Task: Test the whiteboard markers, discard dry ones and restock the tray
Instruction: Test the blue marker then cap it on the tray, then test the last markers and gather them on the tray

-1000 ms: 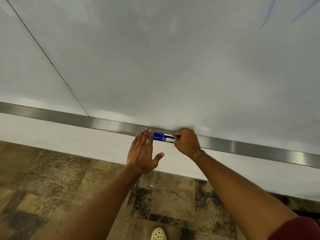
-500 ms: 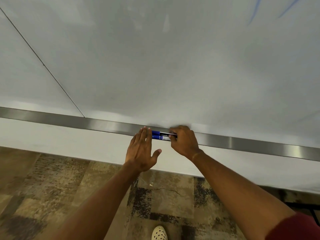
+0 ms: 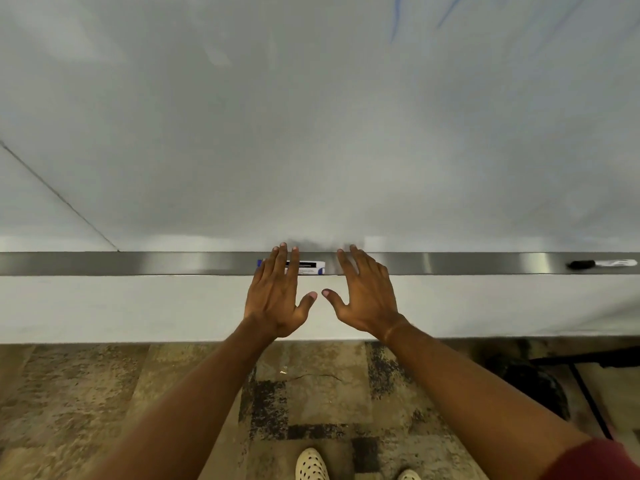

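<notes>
Steel tray [image 3: 138, 263] at mid-frame now carries the blue marker [image 3: 308, 267], which the right hand [image 3: 367, 296] was pinching a moment ago; both it and the left hand [image 3: 275, 299] are spread flat, holding nothing. Restocking looks under way, with a black marker [image 3: 601, 264] far right.

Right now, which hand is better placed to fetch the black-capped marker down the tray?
Right. The black-capped marker lies far along the tray on the right hand's side. That hand is open and free. The left hand has fingers over the blue marker.
</notes>
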`<state>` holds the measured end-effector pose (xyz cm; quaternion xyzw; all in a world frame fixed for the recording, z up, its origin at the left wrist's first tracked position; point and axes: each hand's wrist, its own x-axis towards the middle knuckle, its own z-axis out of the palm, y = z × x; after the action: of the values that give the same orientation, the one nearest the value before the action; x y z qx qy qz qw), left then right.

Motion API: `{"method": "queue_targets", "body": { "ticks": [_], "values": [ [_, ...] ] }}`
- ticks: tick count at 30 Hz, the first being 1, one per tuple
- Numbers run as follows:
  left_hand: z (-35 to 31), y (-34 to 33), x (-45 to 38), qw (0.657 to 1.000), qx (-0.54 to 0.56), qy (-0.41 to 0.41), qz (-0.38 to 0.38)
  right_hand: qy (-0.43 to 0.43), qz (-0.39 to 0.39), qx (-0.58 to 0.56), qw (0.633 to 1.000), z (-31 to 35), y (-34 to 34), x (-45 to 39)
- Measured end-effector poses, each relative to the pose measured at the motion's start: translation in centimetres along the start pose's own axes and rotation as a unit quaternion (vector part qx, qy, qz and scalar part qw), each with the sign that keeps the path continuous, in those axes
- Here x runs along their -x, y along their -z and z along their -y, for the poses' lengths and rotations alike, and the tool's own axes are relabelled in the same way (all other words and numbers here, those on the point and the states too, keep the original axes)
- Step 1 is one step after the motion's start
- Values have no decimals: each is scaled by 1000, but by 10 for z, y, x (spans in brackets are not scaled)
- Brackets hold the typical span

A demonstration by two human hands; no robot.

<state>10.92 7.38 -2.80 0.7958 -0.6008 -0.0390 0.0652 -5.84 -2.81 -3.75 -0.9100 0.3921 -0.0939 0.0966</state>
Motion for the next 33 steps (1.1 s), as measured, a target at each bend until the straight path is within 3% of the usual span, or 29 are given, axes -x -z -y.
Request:
{"method": "queue_targets", "body": {
  "ticks": [19, 33],
  "values": [
    [-211, -12, -35, 986, -12, -168, 3, -193, -47, 57, 978, -182, 76, 121],
    [-448, -42, -72, 991, -2, -134, 13, -190, -48, 36, 980, -408, 136, 179]
  ]
}}
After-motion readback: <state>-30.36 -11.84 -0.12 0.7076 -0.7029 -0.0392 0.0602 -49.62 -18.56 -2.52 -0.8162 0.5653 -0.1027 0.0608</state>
